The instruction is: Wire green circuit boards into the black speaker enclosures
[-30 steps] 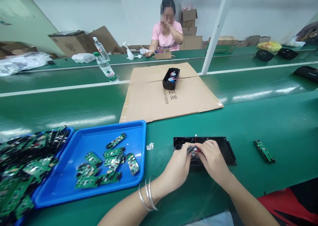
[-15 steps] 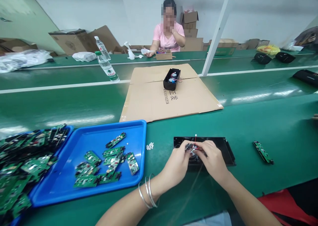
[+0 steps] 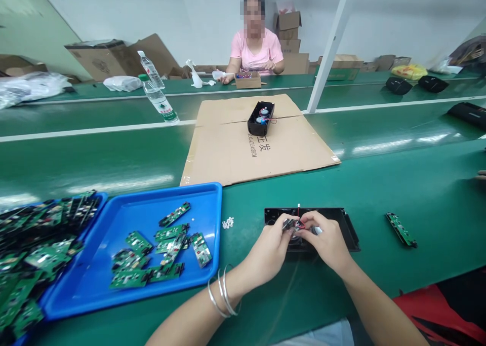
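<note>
Over a black speaker housing [image 3: 339, 229] lying on the green bench, both my hands work close together. My left hand [image 3: 268, 250] is closed on a small circuit board [image 3: 289, 224], seen edge-on and partly covered by the fingers. My right hand [image 3: 326, 239] pinches the red and black wires [image 3: 300, 225] right beside the board; the wire tip between its fingers is too small to make out. Another thin red wire with a white plug [image 3: 298, 205] stands up from the housing's far edge. A round silver speaker part shows beneath my hands.
To the left, a blue tray [image 3: 94, 298] holds several green boards, beside a heaped pile of boards [image 3: 49, 255]. White bits [image 3: 228, 223] lie near the tray. One board [image 3: 401, 230] lies right. Ahead, a cardboard sheet [image 3: 228, 153] carries a black housing [image 3: 260, 119]. A co-worker [image 3: 256, 52] sits opposite.
My right hand's fingers have shifted slightly and spread away from the left hand, showing more of the red wire. The co-worker's raised hand has come down from the face.
</note>
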The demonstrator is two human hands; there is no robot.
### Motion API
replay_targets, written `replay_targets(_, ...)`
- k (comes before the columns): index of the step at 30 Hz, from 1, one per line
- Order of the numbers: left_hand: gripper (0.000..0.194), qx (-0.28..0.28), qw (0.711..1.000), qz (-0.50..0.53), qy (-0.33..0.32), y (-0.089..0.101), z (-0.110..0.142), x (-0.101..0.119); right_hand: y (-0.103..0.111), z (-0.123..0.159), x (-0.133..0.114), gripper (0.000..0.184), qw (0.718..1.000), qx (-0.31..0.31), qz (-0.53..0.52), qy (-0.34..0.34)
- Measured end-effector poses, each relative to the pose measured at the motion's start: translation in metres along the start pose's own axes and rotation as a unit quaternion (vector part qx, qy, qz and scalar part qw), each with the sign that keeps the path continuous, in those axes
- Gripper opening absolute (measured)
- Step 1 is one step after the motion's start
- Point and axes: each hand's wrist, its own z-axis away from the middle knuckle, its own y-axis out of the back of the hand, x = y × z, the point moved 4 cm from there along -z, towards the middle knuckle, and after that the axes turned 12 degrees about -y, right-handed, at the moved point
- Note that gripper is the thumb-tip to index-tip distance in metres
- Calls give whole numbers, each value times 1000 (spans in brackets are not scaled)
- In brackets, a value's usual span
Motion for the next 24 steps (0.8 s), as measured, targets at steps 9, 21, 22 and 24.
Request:
replay_targets(9, 24, -29, 1000, -3, -11, -1, 0, -4, 2, -3, -3, 11, 995, -50, 56, 66)
replay_targets(21, 26, 15, 995, -99, 18, 10, 5, 8, 25, -35, -4, 29, 976, -46, 200, 71)
replay_targets(22, 26, 8, 994, -108, 19, 10, 6, 9, 24, -40, -3, 27, 972, -35, 220, 79)
replay_targets(24, 27, -7, 992, -125, 24, 10, 7, 10, 18, -45, -4, 19, 965, -43, 238, 99)
